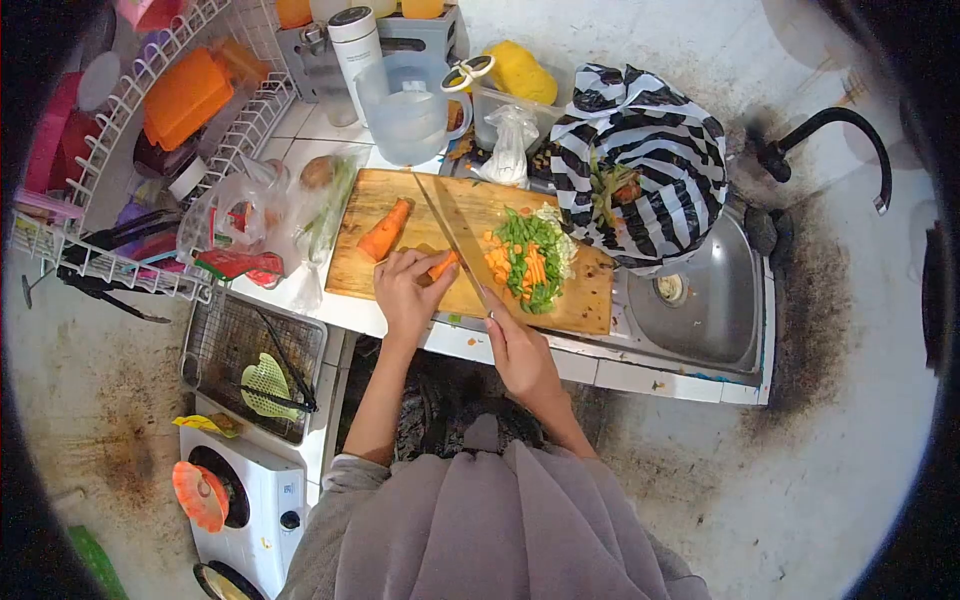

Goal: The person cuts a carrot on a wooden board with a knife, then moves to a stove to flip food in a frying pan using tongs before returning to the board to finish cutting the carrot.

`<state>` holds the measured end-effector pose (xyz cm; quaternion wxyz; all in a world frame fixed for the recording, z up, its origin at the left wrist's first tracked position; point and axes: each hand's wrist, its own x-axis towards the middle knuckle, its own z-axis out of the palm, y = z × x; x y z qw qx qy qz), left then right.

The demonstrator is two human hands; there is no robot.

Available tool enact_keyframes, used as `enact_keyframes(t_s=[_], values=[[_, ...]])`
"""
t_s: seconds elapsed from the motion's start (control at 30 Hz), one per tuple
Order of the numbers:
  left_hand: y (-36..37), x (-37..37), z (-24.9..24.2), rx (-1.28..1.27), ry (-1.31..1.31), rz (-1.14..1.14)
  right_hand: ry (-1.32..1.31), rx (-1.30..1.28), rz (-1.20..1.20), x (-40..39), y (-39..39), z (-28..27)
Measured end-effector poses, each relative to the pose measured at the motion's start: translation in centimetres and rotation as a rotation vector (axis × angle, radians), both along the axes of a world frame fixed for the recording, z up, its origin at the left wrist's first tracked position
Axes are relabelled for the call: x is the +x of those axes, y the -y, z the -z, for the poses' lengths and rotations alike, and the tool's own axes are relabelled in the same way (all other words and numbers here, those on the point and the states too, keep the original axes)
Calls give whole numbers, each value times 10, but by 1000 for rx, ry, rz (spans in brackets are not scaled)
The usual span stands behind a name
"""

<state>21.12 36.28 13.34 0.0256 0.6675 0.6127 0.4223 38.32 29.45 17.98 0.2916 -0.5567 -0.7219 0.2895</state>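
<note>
My left hand presses a piece of carrot against the wooden cutting board, its fingers closed over it. In my right hand is the handle of a long kitchen knife, whose blade points up and to the left, close beside the carrot piece. A larger carrot lies on the board beyond my left hand. To the right of the blade sits a pile of chopped green vegetables, cut carrot and pale chopped bits.
A striped plastic bag with scraps stands by the steel sink, under a black faucet. Behind the board are a clear jug and white bottle. A dish rack and stove are left.
</note>
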Motion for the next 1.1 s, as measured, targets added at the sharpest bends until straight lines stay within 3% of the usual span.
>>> enact_keyframes(t_s=[0.13, 0.27, 0.37, 0.57, 0.83, 1.1], values=[[-1, 0, 0, 15, 9, -1, 23, -95, -1, -3, 0, -7], [1, -1, -1, -43, 10, -15, 61, -34, 37, -6, 1, 1], [1, 0, -1, -33, 9, -12, 7, 44, 13, -1, 0, 5], [0, -1, -2, -42, 18, -2, -100, -75, -4, 1, -5, -4], [0, -2, -3, -17, 2, 16, 227, -27, -13, -19, -22, -1], [1, -1, -2, -51, 38, 28, 284, -90, -11, -24, -32, -1]])
